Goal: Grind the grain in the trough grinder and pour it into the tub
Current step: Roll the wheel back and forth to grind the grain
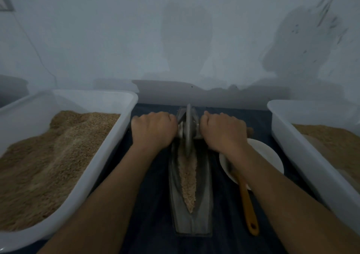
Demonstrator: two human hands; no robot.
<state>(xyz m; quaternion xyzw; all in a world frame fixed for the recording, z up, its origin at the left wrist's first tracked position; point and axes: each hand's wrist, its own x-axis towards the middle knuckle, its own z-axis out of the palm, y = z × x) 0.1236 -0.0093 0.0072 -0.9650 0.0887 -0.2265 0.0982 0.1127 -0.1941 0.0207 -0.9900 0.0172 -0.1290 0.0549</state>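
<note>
Left tub [124,105]: A white tub sat at 9 o'clock on the dark bench [152,224], heaped with brown grain or meal; which of the two could not be told.

Left hand [153,130]: Its grip was a closed fist around the axle handle on the left side of the wheel; the handle itself was hidden inside the fingers.

Grinding wheel [188,129]: A thin metal disc stood upright on edge between the two fists, toward the far end of the trough, at 12 o'clock from the person.

Trough grinder [204,195]: A narrow grey boat-shaped trough lay at the centre, its long axis running 6 to 12 o'clock, pointed straight away from the person. Both hands were equally near it, one on each side.

Grain [188,177]: A pale strip lay along the trough floor, stretching from the wheel back toward 6 o'clock, so the next stroke probably called for a pull toward the body.

Right hand [224,133]: Its grip was likewise a fist on the right handle.

Plate and brush: A white plate [268,156] lay at 3 o'clock beneath the right forearm, with a yellow-handled brush [247,205] resting on it.

Right tub [282,129]: A second white tub, partly filled, stood at the far right.
</note>
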